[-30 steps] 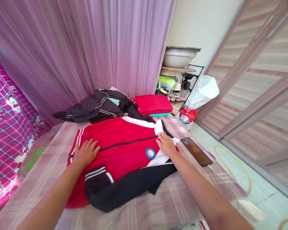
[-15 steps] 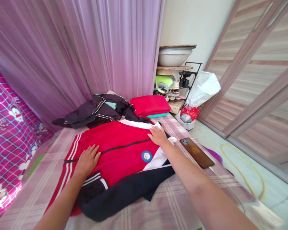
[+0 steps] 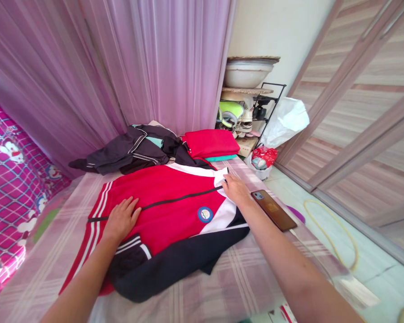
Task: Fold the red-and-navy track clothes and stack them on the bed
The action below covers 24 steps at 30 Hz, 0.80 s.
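A red zip-up jacket (image 3: 175, 190) with a white collar, dark sleeves and a round blue badge lies front up across the bed, its zipper closed. My left hand (image 3: 121, 220) rests flat on the red front near the striped hem, fingers stretched out. At the collar end, my right hand (image 3: 236, 190) has its fingers drawn together on the collar's edge, by the top of the zipper. The near sleeve (image 3: 175, 264) is bent along the jacket's lower side. The far sleeve is mostly out of sight.
Behind the jacket lie crumpled dark clothes (image 3: 128, 150) and a folded red garment (image 3: 211, 142) on a teal one. A phone (image 3: 272, 210) with a cable lies right of my right hand. A shoe rack (image 3: 269, 107) and white bag (image 3: 286, 121) stand beyond the bed (image 3: 235, 273).
My right hand has slid right, from lying over the collar to its outer edge, uncovering the white collar and zipper top. My left hand stays on the jacket.
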Available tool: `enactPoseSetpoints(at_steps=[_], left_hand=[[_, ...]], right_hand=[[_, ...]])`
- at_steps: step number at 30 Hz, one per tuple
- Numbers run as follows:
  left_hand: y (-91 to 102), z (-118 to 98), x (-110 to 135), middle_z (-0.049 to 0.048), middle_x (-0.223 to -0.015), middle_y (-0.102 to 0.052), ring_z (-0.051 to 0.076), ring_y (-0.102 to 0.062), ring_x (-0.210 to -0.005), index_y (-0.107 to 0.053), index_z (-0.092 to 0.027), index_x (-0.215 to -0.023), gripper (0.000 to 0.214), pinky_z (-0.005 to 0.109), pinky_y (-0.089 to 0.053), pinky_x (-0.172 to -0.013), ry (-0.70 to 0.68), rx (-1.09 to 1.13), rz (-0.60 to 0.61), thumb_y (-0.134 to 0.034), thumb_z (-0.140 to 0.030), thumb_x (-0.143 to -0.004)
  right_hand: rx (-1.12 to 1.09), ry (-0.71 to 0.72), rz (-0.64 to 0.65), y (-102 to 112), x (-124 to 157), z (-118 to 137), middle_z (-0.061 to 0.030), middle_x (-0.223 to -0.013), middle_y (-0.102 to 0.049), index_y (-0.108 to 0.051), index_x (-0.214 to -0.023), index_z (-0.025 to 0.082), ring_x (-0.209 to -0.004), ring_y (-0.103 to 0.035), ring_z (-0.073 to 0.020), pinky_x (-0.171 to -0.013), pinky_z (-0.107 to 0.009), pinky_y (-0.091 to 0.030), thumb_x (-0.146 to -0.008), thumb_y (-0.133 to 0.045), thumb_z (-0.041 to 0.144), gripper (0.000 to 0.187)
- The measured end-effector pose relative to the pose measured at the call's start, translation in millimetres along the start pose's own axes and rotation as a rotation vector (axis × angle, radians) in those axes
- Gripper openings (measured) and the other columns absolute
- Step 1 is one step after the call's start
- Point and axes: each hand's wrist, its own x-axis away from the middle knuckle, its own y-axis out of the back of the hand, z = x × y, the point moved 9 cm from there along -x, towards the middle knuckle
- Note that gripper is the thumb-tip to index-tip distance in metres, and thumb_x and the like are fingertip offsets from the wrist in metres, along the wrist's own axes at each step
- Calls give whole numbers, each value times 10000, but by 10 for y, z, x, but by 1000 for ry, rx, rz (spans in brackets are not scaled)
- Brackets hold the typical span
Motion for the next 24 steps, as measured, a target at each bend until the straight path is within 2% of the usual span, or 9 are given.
enactPoseSetpoints(at_steps=[3, 5, 9, 12, 15, 17, 19, 22, 24], left_hand=[[10, 3, -11, 187, -1419, -579, 351, -526, -1325, -605, -131, -1349, 573, 533, -435, -1089, 24, 26, 8, -320, -452, -970], [11, 7, -19, 178, -1425, -577, 347, -525, -1326, -609, -144, -1346, 562, 535, -430, -1092, 34, 32, 7, -329, -445, -964], [1, -6, -26, 190, -1438, -561, 368, -513, -1333, -584, -107, -1372, 597, 534, -415, -1099, 24, 44, 25, -319, -445, -958], [11, -18, -27, 217, -1445, -545, 386, -502, -1340, -559, -78, -1391, 616, 552, -411, -1093, 11, 57, 24, -318, -442, -956], [6, -19, -27, 214, -1458, -534, 381, -496, -1347, -543, -96, -1408, 611, 560, -414, -1087, 10, 37, 33, -329, -441, -951], [-13, -14, -29, 198, -1474, -522, 372, -491, -1355, -526, -117, -1428, 609, 553, -413, -1091, 16, 8, 55, -333, -443, -951], [-32, -10, -32, 188, -1490, -508, 367, -478, -1368, -509, -131, -1445, 613, 544, -408, -1096, 23, -15, 78, -328, -450, -953], [-45, -18, -41, 194, -1501, -493, 373, -454, -1386, -495, -121, -1457, 623, 545, -397, -1104, 28, -19, 108, -322, -453, -959], [-44, -22, -50, 207, -1503, -486, 381, -450, -1386, -495, -104, -1454, 629, 551, -388, -1109, 37, -7, 126, -326, -453, -959]], right_hand=[[77, -176, 25, 125, 187, -348, -151, -1112, -736, -666, -1244, 190, -1068, -661, -294, -927, -404, -467, -973, -430, 449, 443], [87, -208, 71, 134, 295, -475, -123, -1043, -757, -708, -1161, 224, -1034, -678, -299, -902, -410, -473, -949, -474, 512, 427], [1, -213, 94, 131, 419, -610, -54, -1014, -769, -730, -1082, 272, -1013, -690, -263, -892, -366, -471, -926, -530, 455, 313], [11, -260, 131, 91, 477, -717, -67, -991, -769, -725, -1095, 247, -995, -693, -271, -882, -371, -471, -928, -521, 415, 313], [24, -247, 155, 71, 488, -710, -93, -1098, -749, -699, -1168, 217, -1078, -662, -284, -927, -401, -461, -923, -523, 334, 324], [20, -226, 102, 141, 465, -620, -107, -1226, -704, -664, -1245, 218, -1161, -618, -291, -960, -423, -450, -907, -520, 255, 369], [-7, -162, 18, 249, 435, -411, -114, -1324, -651, -637, -1293, 220, -1231, -569, -296, -1004, -442, -430, -905, -495, 214, 413], [-109, 81, -50, 319, 459, 143, -117, -1441, -564, -589, -1364, 207, -1334, -488, -266, -1095, -425, -375, -966, -422, 280, 438], [-136, 260, 31, 193, 559, 510, -113, -1532, -470, -515, -1447, 215, -1411, -408, -254, -1147, -433, -322, -992, -406, 377, 496]])
